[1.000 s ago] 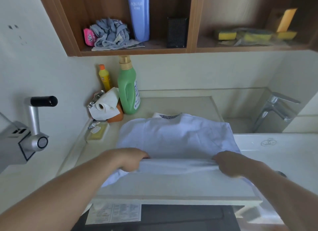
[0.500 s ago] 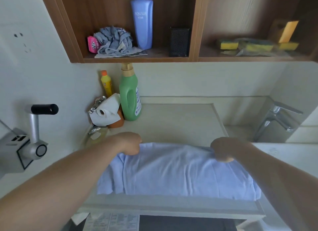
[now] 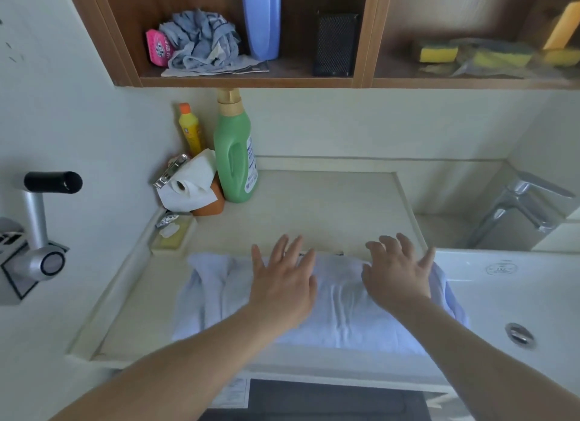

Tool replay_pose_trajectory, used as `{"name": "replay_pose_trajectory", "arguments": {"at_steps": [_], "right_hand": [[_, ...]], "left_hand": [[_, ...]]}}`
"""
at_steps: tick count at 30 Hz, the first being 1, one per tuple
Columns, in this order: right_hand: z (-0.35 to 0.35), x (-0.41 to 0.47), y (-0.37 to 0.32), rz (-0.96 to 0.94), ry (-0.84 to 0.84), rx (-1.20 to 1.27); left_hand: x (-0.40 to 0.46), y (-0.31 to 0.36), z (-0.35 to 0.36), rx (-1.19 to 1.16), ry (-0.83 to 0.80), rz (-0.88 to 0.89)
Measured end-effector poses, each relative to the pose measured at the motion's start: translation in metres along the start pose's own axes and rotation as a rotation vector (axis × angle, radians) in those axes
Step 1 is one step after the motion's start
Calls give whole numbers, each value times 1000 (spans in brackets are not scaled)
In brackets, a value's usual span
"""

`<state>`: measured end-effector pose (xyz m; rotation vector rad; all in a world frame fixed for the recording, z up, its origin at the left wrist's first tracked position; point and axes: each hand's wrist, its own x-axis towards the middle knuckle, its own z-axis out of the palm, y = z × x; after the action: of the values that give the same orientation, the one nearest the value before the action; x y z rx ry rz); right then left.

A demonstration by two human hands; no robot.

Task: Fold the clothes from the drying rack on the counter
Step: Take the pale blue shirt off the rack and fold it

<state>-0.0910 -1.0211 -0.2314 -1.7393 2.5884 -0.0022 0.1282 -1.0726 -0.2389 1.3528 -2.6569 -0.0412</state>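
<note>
A pale blue-white shirt lies folded in half across the near part of the beige counter. Its right end hangs slightly over the sink's edge. My left hand lies flat on the left half of the fold, fingers spread and straight, reaching the far edge. My right hand lies flat on the right half, fingers spread too. Neither hand grips the cloth. No drying rack is in view.
A green detergent bottle, a yellow bottle, a paper roll and a soap dish crowd the counter's back left corner. A white sink with a tap lies to the right. Shelves hang overhead.
Both hands carried the shirt's near hem away from me and folded it over the collar end. They have since let go and now lie flat on the folded cloth.
</note>
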Motion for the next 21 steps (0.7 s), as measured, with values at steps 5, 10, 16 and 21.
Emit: {"name": "replay_pose_trajectory", "arguments": {"at_steps": [5,10,16,21], "right_hand": [[33,-25,-46,-97,-98,295],[65,-27,1,-22,-209,194],[69,-19,61,86,-142,115],[67,-18,106,299,-156,53]], "left_hand": [[-5,38,31,-10,-309,-95],[-21,26,57,-89,-358,-269],[-14,27,58,-62,-377,-264],[-8,25,57,-37,-417,-267]]}}
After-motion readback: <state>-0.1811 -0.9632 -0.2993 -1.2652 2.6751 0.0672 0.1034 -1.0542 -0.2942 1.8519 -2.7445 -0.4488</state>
